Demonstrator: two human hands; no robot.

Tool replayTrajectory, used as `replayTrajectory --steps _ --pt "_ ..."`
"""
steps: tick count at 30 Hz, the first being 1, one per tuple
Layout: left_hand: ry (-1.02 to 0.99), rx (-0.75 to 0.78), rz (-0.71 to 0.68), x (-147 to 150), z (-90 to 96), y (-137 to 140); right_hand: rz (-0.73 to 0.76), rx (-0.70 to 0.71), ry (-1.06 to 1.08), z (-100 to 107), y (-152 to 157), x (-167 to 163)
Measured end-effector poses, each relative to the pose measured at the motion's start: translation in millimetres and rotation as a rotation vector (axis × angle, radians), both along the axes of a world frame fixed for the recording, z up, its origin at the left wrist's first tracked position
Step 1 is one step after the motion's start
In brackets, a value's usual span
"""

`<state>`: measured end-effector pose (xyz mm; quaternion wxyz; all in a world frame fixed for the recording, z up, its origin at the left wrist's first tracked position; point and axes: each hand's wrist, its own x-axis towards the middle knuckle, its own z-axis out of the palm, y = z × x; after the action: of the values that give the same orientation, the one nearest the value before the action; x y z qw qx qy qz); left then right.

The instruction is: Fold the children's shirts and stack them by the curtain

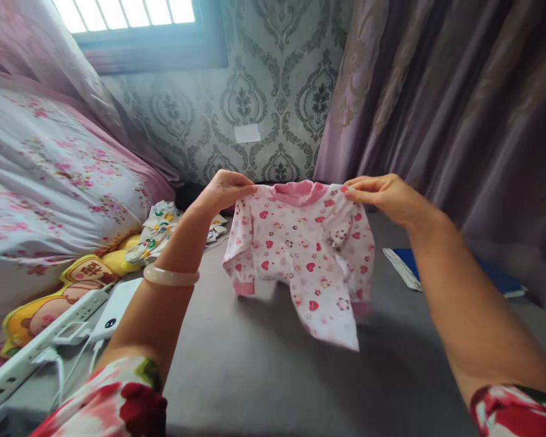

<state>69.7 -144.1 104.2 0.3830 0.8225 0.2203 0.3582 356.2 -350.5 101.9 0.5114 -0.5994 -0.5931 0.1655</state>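
A small long-sleeved baby top [295,243], white with pink hearts and flowers, hangs between my hands above a grey surface. Its pink collar is at the top, and pink cuffs end the sleeves. My left hand [225,189] pinches the shoulder on the left. At the other shoulder, my right hand [384,193] has thumb and fingers closed on the cloth. The lower hem swings out unevenly toward the right, with one corner dangling lowest. A pale bangle [171,275] circles my left forearm.
On the left lie a power strip [40,340] with plugs and cables, a white power bank [116,306], a yellow cartoon cushion [50,300] and patterned cloth [159,227]. A blue folded item [486,273] rests at right. Floral bedding [64,176], curtains [400,109] and a papered wall [277,91] stand behind.
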Motion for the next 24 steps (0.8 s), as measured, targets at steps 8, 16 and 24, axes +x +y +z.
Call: replayTrajectory --steps 8,16,24 --pt "-0.008 -0.072 -0.061 -4.0 -8.9 7.9 0.032 -0.060 -0.045 -10.0 4.8 15.5" --pt "-0.056 0.059 -0.045 1.1 -8.5 2.6 0.018 -0.022 0.052 -6.0 3.3 14.7" --pt "-0.144 0.006 -0.028 2.4 -5.9 7.2 -0.090 0.051 0.149 -10.1 9.8 21.3"
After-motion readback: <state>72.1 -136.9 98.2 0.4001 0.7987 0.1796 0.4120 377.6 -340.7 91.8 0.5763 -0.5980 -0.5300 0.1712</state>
